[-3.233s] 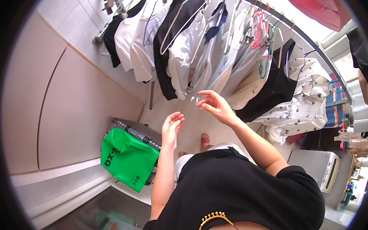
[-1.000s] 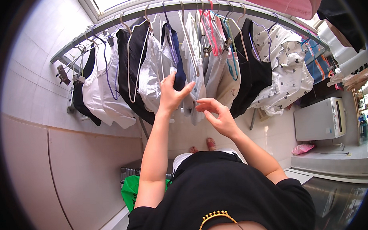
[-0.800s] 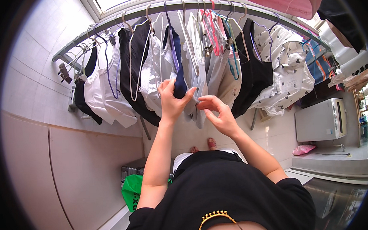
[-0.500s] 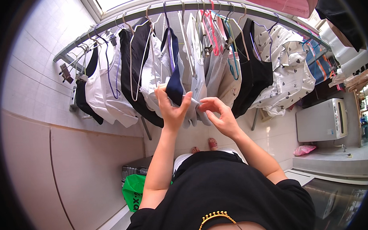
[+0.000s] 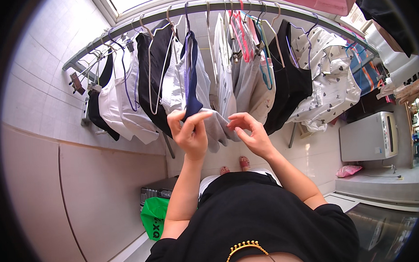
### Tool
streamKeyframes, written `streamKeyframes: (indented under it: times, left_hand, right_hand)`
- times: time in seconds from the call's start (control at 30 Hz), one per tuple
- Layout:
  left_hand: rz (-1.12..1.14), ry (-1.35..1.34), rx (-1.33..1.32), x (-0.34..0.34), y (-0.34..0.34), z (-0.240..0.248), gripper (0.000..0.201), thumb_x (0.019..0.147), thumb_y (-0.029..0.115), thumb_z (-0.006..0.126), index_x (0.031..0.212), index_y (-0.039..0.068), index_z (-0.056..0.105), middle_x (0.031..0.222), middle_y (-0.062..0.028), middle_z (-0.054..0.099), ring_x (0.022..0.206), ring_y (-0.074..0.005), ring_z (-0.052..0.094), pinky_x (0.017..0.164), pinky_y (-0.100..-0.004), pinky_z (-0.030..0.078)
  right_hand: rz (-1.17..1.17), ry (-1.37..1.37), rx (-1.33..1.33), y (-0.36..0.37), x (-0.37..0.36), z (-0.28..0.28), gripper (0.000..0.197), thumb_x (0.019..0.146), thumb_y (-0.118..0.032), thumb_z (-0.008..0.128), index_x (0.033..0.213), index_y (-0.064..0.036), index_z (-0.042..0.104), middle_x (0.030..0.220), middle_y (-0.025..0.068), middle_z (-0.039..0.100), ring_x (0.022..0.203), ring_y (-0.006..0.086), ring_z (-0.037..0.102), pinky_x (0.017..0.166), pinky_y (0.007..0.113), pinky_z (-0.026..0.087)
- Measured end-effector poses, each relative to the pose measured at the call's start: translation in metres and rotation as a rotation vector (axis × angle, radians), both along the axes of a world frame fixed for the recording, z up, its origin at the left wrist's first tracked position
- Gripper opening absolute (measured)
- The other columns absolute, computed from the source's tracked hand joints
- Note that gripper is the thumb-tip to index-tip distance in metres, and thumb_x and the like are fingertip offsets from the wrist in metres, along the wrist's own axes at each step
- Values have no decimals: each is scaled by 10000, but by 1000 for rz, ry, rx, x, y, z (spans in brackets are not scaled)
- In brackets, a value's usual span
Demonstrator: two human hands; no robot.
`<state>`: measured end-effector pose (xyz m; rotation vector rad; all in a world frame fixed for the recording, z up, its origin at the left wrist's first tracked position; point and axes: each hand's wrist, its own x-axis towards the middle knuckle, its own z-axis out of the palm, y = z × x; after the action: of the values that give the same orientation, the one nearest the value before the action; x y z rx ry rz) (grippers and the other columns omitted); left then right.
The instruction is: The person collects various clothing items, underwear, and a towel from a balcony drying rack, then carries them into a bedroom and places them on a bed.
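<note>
A navy and grey garment (image 5: 214,127) hangs from a purple hanger (image 5: 187,67) near the middle of the rack. My left hand (image 5: 190,136) is closed at its lower navy part, index finger bent across the cloth; some of the fingertips are hidden by fabric. At the grey cloth's right edge, my right hand (image 5: 253,136) curls thumb and fingers together on it. The grey fabric spans between both hands, its lower end drooping in folds. Just behind hang a white garment (image 5: 225,79) and a grey one (image 5: 245,83).
A grey metal rack rail (image 5: 164,16) runs across the top, carrying several garments. Black tops (image 5: 291,82) and a heart-print white garment (image 5: 330,80) hang to the right. A green bag (image 5: 153,218) and dark suitcase (image 5: 156,189) stand lower left; a white appliance (image 5: 366,137) stands right.
My left hand has moved slightly left and down, its spread thumb and fingers now closing. The navy part has shifted left and the grey cloth is spread wider. My right hand stays nearly in place.
</note>
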<state>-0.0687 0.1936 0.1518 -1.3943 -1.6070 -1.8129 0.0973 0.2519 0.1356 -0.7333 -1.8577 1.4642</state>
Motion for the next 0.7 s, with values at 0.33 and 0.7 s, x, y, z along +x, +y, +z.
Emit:
streamKeyframes:
  times: [0.33, 0.7]
  left_hand:
    - [-75, 105, -61, 2, 0, -7, 210, 644, -97, 625, 749, 85, 629, 752, -48, 490, 710, -218, 488, 650, -310, 403]
    - [-494, -495, -479, -4, 15, -53, 281, 644, -78, 515, 907, 15, 552, 853, -31, 557, 841, -119, 521, 778, -224, 396]
  right_hand:
    - [-6, -6, -1, 0, 1, -3, 263, 815, 13, 481, 1072, -21, 524, 898, 75, 621, 857, 146, 595, 811, 288, 461]
    - [-6, -41, -25, 2, 4, -6, 264, 809, 12, 484, 1068, -18, 525, 898, 74, 617, 871, 145, 595, 821, 284, 458]
